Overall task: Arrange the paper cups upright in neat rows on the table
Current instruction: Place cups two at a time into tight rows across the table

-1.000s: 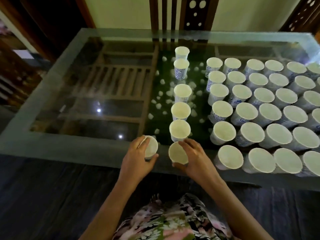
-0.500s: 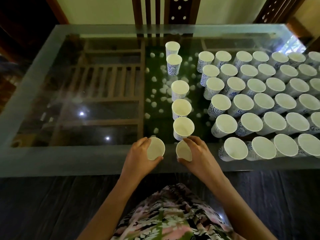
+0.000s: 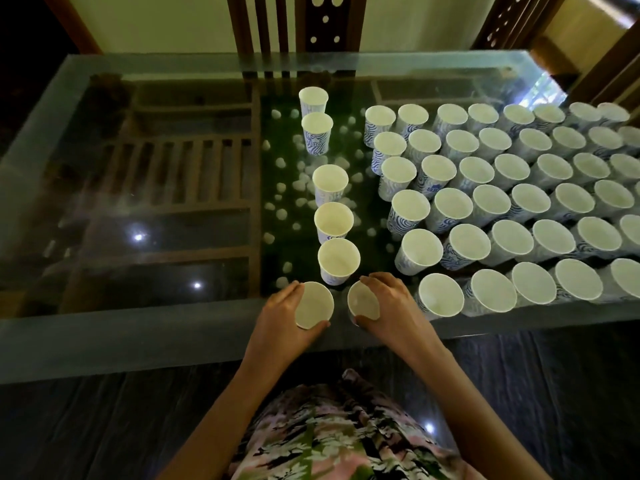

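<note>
Placement step — gripping one white paper cup [image 3: 313,305] in left hand [image 3: 280,322], second cup [image 3: 363,301] in right hand [image 3: 393,308]. Next: seat both upright, extending the lone cup column [image 3: 338,259].

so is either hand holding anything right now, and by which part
Both are. The left hand grips a paper cup round its side wall, near the rim; the right hand grips a second paper cup the same way.
</note>
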Action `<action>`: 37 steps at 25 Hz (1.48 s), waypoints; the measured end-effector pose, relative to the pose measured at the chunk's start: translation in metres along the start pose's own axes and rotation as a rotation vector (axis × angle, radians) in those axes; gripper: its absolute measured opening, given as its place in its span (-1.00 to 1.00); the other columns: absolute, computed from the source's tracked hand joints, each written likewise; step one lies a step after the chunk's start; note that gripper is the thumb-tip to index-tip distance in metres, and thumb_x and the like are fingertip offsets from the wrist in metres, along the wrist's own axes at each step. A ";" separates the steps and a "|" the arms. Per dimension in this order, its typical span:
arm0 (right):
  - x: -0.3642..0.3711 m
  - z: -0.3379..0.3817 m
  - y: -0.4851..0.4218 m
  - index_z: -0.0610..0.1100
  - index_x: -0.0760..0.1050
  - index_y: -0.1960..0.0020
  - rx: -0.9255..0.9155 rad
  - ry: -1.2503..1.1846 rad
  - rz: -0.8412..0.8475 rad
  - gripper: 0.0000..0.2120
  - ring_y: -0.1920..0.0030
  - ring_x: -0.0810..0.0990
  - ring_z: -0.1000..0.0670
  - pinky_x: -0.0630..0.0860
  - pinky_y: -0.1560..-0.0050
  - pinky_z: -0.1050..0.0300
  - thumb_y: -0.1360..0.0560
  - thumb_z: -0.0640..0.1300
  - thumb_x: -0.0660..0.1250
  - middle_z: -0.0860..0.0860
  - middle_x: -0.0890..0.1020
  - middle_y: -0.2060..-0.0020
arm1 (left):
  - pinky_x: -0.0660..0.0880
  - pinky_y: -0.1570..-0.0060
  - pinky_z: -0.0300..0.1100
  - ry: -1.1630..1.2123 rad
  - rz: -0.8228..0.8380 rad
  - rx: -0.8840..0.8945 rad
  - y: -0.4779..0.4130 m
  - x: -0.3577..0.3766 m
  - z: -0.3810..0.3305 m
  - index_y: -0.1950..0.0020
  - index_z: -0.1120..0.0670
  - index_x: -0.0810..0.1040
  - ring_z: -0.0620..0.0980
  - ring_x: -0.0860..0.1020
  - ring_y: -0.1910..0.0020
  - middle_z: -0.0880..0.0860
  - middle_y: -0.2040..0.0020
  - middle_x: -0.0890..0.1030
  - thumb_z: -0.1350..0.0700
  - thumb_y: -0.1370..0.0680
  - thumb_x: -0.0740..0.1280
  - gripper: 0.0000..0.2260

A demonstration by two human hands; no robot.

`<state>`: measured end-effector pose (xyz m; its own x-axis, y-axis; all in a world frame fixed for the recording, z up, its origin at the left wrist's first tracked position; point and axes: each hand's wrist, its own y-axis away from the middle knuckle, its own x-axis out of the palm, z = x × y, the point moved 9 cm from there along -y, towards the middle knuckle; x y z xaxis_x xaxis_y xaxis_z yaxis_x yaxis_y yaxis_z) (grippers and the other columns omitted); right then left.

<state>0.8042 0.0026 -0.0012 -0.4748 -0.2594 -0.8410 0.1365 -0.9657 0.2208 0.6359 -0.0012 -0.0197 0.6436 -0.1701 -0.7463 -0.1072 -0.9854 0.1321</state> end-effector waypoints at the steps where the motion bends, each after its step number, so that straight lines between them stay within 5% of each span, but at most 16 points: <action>1: -0.002 -0.003 0.001 -0.12 0.27 -0.43 0.002 0.000 0.008 -0.33 -0.37 0.26 -0.06 0.26 -0.29 0.15 -0.39 -0.12 0.46 -0.05 0.33 -0.37 | 0.38 -0.28 -0.04 0.004 0.001 0.002 -0.001 0.003 -0.003 -0.35 0.15 0.43 0.04 0.42 -0.30 0.09 -0.34 0.46 -0.10 -0.30 0.52 -0.30; 12: -0.019 -0.025 0.008 -0.13 0.33 -0.40 -0.040 -0.003 -0.026 -0.32 -0.33 0.34 -0.09 0.33 -0.26 0.09 -0.34 -0.14 0.49 -0.06 0.39 -0.34 | 0.25 -0.29 -0.25 0.005 -0.073 -0.014 -0.002 0.009 -0.025 -0.35 0.18 0.40 0.02 0.39 -0.33 0.10 -0.36 0.42 -0.04 -0.30 0.53 -0.30; 16: -0.018 -0.024 0.011 -0.12 0.30 -0.41 -0.071 0.000 -0.013 -0.30 -0.32 0.35 -0.09 0.36 -0.25 0.07 -0.35 -0.14 0.49 -0.05 0.38 -0.35 | 0.40 -0.13 -0.24 0.017 -0.119 -0.026 0.001 0.006 -0.023 -0.27 0.18 0.49 0.06 0.50 -0.20 0.10 -0.26 0.52 -0.03 -0.22 0.59 -0.30; 21: -0.020 -0.029 0.010 -0.13 0.32 -0.40 -0.084 -0.006 -0.031 -0.30 -0.30 0.38 -0.10 0.37 -0.22 0.06 -0.32 -0.13 0.51 -0.06 0.41 -0.32 | 0.33 0.00 -0.34 0.084 -0.181 -0.001 0.009 0.004 -0.036 -0.21 0.16 0.54 -0.12 0.49 -0.05 0.06 -0.17 0.57 0.05 -0.22 0.60 -0.40; 29: -0.019 -0.034 0.010 -0.12 0.31 -0.41 -0.083 -0.025 -0.017 -0.31 -0.30 0.38 -0.09 0.36 -0.23 0.09 -0.35 -0.10 0.50 -0.06 0.39 -0.34 | 0.28 -0.17 -0.29 0.073 -0.141 -0.014 0.008 0.016 -0.038 -0.28 0.19 0.48 0.06 0.47 -0.24 0.13 -0.28 0.50 0.04 -0.22 0.59 -0.31; 37: -0.021 -0.038 0.011 -0.15 0.35 -0.38 -0.077 -0.053 -0.034 -0.31 -0.29 0.40 -0.12 0.37 -0.23 0.09 -0.32 -0.07 0.52 -0.08 0.39 -0.34 | 0.22 -0.22 -0.29 0.057 -0.152 -0.042 0.007 0.014 -0.037 -0.31 0.19 0.45 0.04 0.41 -0.32 0.12 -0.33 0.45 -0.05 -0.27 0.55 -0.30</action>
<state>0.8491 -0.0022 0.0002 -0.5251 -0.2282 -0.8199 0.1847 -0.9710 0.1519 0.6720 -0.0105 -0.0047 0.6920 -0.0175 -0.7217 0.0258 -0.9985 0.0490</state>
